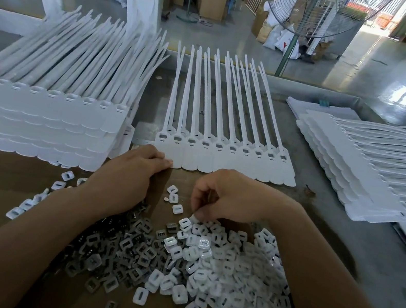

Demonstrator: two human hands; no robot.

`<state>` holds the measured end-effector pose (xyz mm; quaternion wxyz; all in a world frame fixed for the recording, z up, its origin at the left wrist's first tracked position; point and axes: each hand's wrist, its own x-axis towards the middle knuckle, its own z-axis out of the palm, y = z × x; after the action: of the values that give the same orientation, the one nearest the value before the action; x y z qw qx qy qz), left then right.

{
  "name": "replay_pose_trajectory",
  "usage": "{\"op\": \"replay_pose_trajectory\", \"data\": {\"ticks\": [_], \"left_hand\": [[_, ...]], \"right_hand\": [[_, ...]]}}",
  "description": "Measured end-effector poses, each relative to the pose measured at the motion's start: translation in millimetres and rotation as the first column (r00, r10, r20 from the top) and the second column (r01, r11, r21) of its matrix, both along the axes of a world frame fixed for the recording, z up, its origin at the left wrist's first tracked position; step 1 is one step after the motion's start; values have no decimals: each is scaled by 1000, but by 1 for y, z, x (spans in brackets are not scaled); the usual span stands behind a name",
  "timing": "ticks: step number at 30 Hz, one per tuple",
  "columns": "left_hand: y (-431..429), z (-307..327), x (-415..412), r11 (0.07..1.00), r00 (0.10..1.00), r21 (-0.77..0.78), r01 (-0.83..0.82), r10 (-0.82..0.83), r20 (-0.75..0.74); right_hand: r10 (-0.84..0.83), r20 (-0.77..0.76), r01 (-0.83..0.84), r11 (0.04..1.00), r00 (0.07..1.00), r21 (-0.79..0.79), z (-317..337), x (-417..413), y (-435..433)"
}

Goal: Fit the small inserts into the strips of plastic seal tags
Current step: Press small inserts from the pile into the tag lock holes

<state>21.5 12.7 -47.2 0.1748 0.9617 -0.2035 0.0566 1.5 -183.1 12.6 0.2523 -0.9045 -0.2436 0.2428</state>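
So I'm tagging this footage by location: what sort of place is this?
Probably a factory assembly floor: stacked white plastic seal-tag strips, a heap of small white square inserts, and brown cardboard cartons behind.

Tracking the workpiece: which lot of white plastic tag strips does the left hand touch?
The centre white plastic strip, lying flat: the left hand touches its near edge. Left stack and right stack are piled.

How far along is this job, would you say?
Done: I cannot tell whether the flat strip has filled sockets. In hand: the left hand touches it; the right hand pinches at the white inserts. Left: big piles, metal inserts too, and the stacked strips.
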Motion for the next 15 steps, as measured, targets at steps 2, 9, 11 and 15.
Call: {"op": "replay_pose_trajectory", "data": {"ticks": [2, 9, 11, 15], "left_hand": [[1, -1, 0, 1000, 1000, -2, -1, 1, 1], [1, 0, 0, 1000, 1000, 22, 2, -2, 2], [1, 1, -1, 1000, 1000, 31, -2, 2, 0], [0, 2, -2, 999, 1000, 30, -9, 9, 0]], "right_hand": [[-9, -12, 9, 1000, 1000, 13, 0, 0, -1], [-100, -48, 105, 988, 994, 112, 0, 6, -4], [-126, -42, 130, 979, 991, 154, -1, 6, -5], [-173, -92, 189, 955, 981, 228, -4, 7, -6]]}}
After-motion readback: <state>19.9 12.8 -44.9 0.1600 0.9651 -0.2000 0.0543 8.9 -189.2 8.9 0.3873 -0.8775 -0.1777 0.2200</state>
